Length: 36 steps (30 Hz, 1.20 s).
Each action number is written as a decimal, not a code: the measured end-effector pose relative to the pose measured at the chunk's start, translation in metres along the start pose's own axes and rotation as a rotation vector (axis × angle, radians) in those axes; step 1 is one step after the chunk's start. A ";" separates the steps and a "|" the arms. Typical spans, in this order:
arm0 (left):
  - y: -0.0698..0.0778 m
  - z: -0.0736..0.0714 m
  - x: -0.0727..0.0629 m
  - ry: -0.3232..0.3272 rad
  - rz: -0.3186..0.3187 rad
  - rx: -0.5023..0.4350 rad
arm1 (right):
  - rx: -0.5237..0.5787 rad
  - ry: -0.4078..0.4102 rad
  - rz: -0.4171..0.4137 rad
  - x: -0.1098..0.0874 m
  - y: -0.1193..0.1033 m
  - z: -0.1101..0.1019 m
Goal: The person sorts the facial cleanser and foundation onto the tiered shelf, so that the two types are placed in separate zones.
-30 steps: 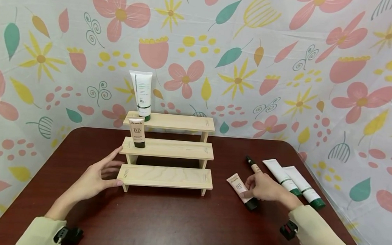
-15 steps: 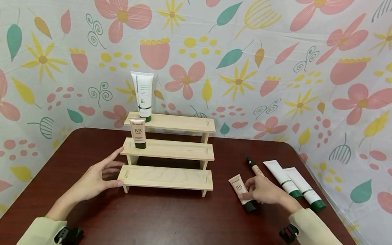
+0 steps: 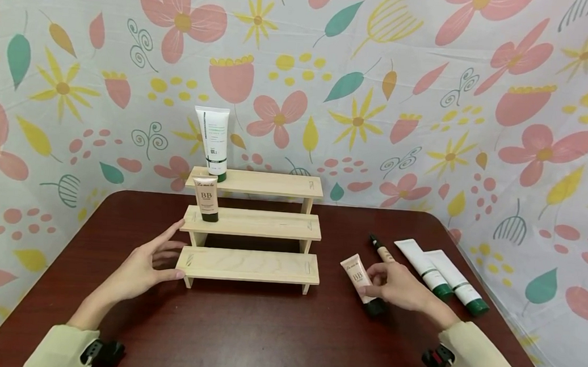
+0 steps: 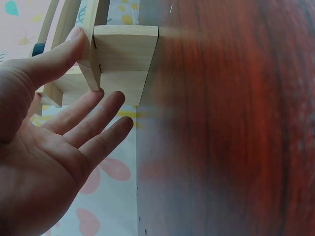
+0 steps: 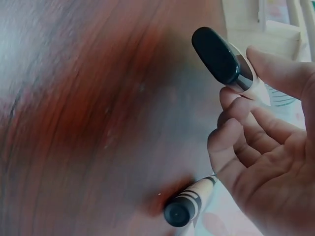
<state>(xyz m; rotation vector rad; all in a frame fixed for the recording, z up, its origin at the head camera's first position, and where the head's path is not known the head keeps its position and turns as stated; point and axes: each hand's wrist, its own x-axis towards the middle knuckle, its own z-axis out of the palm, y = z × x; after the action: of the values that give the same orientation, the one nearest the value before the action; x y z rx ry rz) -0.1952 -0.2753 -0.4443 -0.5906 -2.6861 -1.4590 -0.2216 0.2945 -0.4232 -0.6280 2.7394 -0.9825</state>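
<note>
My right hand point(image 3: 394, 284) pinches a beige BB cream tube point(image 3: 356, 273) between thumb and fingers. Its black cap point(image 5: 216, 56) points toward the camera in the right wrist view. My left hand point(image 3: 137, 266) lies against the left end of a three-step wooden display rack point(image 3: 252, 266). The thumb touches the lowest step's corner, and the other fingers reach along the side, fairly straight. Another BB cream tube point(image 3: 207, 197) stands cap-down on the middle step at the left. Above it, on the top step, stands a white tube with a green cap point(image 3: 215, 138).
Beyond my right hand lies a slim beige tube with a black end point(image 3: 383, 251). Two white tubes, a nearer-left one point(image 3: 423, 266) and a farther-right one point(image 3: 456, 280), lie with green caps toward me. A flower-patterned cloth point(image 3: 361, 97) hangs behind the dark wooden table point(image 3: 263, 335).
My right hand has tightened its pinch and tilted the BB cream tube up slightly from the table. The left hand and the rack have stayed put.
</note>
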 end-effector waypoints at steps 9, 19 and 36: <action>0.001 -0.002 -0.003 0.006 -0.006 -0.018 | -0.027 0.140 -0.080 -0.004 -0.018 -0.001; 0.000 -0.002 -0.004 0.011 0.005 -0.006 | 0.033 0.270 -0.099 0.000 -0.051 -0.007; 0.002 -0.001 -0.002 0.002 0.011 -0.015 | 0.116 0.351 -0.248 0.051 -0.124 0.015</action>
<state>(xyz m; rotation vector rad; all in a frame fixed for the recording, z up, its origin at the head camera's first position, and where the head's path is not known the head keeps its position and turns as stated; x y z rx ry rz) -0.1933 -0.2760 -0.4424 -0.6029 -2.6682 -1.4778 -0.2222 0.1769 -0.3564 -0.8637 2.9179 -1.4184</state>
